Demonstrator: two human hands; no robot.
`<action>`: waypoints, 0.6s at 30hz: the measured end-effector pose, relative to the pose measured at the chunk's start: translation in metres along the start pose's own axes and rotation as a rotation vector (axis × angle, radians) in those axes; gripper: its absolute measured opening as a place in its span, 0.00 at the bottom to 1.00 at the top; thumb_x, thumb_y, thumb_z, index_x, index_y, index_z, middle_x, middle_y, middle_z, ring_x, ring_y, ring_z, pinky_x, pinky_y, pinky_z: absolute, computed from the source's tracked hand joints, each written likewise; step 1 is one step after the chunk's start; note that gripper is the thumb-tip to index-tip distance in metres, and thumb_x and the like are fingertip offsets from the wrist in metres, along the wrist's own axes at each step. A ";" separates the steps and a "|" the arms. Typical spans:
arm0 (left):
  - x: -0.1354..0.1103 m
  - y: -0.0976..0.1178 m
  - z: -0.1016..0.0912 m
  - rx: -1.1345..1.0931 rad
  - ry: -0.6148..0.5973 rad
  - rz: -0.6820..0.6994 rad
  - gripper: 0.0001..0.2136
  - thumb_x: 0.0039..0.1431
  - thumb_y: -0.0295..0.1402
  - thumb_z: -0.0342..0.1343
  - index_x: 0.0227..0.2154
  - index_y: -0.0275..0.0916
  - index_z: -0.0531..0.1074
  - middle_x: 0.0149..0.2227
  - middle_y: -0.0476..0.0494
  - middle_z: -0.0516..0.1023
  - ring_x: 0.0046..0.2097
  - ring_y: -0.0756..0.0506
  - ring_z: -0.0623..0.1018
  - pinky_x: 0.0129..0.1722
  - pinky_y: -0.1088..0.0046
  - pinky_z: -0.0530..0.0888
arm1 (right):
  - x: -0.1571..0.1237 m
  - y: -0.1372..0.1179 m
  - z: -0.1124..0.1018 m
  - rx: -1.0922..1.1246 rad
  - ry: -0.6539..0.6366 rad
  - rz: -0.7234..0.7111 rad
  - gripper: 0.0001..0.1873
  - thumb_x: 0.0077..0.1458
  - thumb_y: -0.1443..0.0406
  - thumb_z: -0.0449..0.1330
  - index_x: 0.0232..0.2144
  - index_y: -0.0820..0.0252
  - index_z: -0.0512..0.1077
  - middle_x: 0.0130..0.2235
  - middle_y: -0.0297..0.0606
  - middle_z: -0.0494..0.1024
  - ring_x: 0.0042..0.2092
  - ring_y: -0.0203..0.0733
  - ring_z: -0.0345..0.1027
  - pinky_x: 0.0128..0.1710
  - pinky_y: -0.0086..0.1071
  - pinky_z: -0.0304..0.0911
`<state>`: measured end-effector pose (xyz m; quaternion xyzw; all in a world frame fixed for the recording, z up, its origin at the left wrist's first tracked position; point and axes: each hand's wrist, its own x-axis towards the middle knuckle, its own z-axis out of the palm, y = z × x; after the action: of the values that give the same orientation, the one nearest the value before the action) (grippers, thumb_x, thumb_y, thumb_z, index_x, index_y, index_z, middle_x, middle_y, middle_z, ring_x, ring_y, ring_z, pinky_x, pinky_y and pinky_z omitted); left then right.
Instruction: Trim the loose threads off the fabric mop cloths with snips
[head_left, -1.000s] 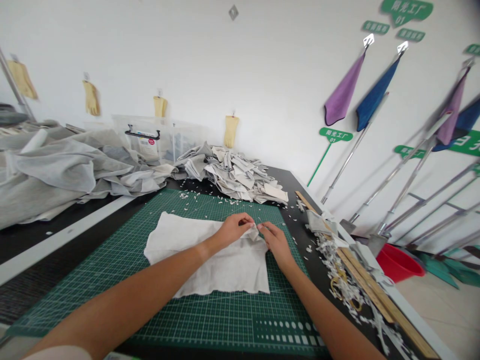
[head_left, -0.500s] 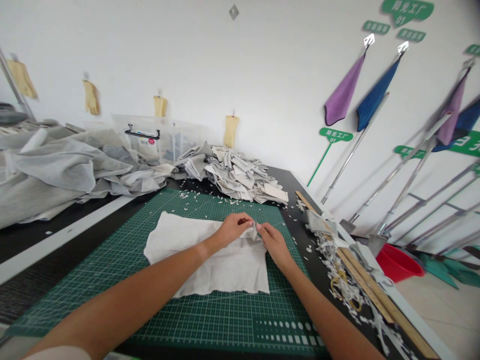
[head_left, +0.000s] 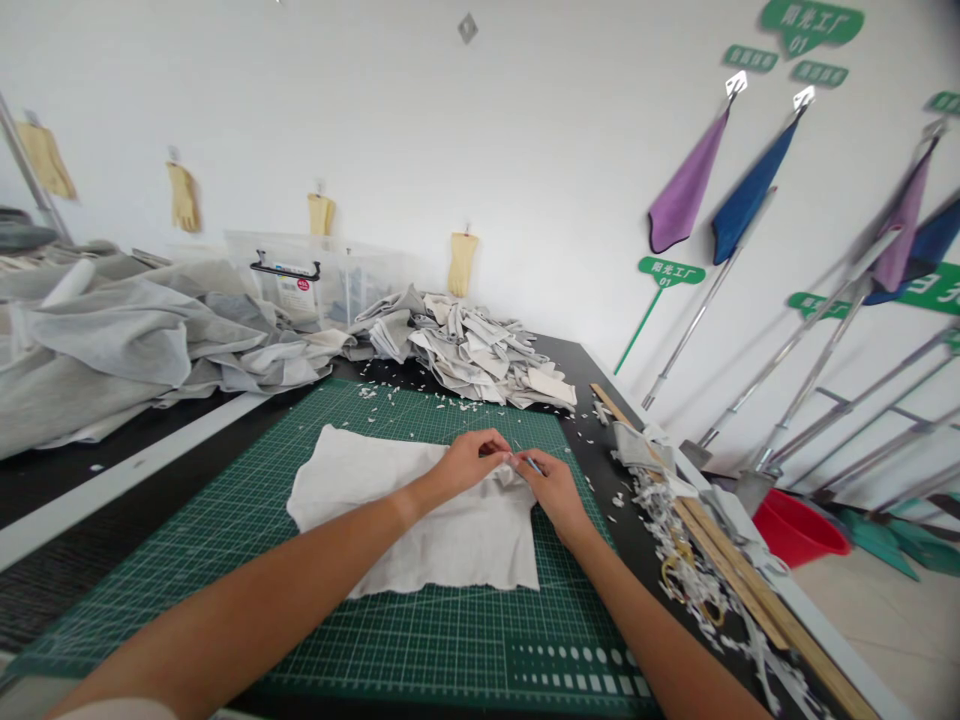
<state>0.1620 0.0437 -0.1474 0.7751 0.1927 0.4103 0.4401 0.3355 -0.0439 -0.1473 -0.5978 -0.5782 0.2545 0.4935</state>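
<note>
A white cloth (head_left: 420,530) lies spread on the green cutting mat (head_left: 420,650), its far right corner lifted and bunched. My left hand (head_left: 480,458) pinches this bunched corner between thumb and fingers. Close against it, my right hand (head_left: 551,485) is closed at the same corner, fingertips nearly touching those of the left. A small slim bluish-grey tool (head_left: 534,466) shows between the right fingers; its kind is too small to make out. The fingers partly hide the pinched fabric.
Heaped grey and white cloth pieces (head_left: 480,345) lie behind the mat, with larger grey fabric (head_left: 135,340) at left beside a clear plastic box (head_left: 330,285). At right are wooden strips (head_left: 735,560), white scraps and yellow-handled scissors (head_left: 679,570). A red bucket (head_left: 802,530) stands beyond the table edge.
Both hands stay at the cloth's corner with small finger movements. The right hand has turned slightly, and the slim tool now shows between its fingers.
</note>
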 end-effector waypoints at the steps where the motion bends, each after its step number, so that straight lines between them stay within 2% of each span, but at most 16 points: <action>1: 0.000 -0.001 0.000 -0.001 -0.005 -0.007 0.08 0.60 0.34 0.58 0.37 0.35 0.78 0.36 0.44 0.82 0.37 0.47 0.79 0.40 0.73 0.73 | 0.000 0.001 0.000 -0.015 0.009 -0.006 0.20 0.56 0.49 0.60 0.34 0.60 0.77 0.32 0.35 0.77 0.34 0.41 0.67 0.33 0.30 0.59; 5: 0.001 -0.004 0.000 0.002 -0.023 -0.046 0.09 0.61 0.36 0.57 0.37 0.35 0.78 0.35 0.43 0.81 0.37 0.47 0.79 0.38 0.73 0.72 | 0.001 0.004 -0.002 -0.071 0.057 -0.013 0.18 0.58 0.52 0.58 0.37 0.60 0.77 0.34 0.37 0.78 0.35 0.43 0.69 0.35 0.32 0.61; 12: 0.003 -0.007 0.001 -0.077 -0.025 -0.071 0.09 0.57 0.36 0.61 0.34 0.33 0.77 0.34 0.43 0.80 0.35 0.47 0.78 0.37 0.74 0.72 | 0.001 0.003 -0.003 -0.149 0.083 -0.051 0.18 0.60 0.52 0.56 0.36 0.59 0.76 0.33 0.37 0.78 0.36 0.44 0.69 0.36 0.32 0.61; 18: 0.004 -0.010 0.000 -0.091 0.003 -0.082 0.11 0.57 0.38 0.61 0.35 0.33 0.78 0.33 0.42 0.80 0.34 0.48 0.77 0.35 0.74 0.71 | -0.001 -0.001 -0.002 -0.141 0.055 -0.046 0.18 0.59 0.50 0.56 0.34 0.58 0.75 0.29 0.34 0.74 0.31 0.41 0.65 0.31 0.30 0.58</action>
<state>0.1651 0.0522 -0.1539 0.7451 0.2060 0.4016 0.4911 0.3370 -0.0453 -0.1456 -0.6245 -0.5946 0.1852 0.4714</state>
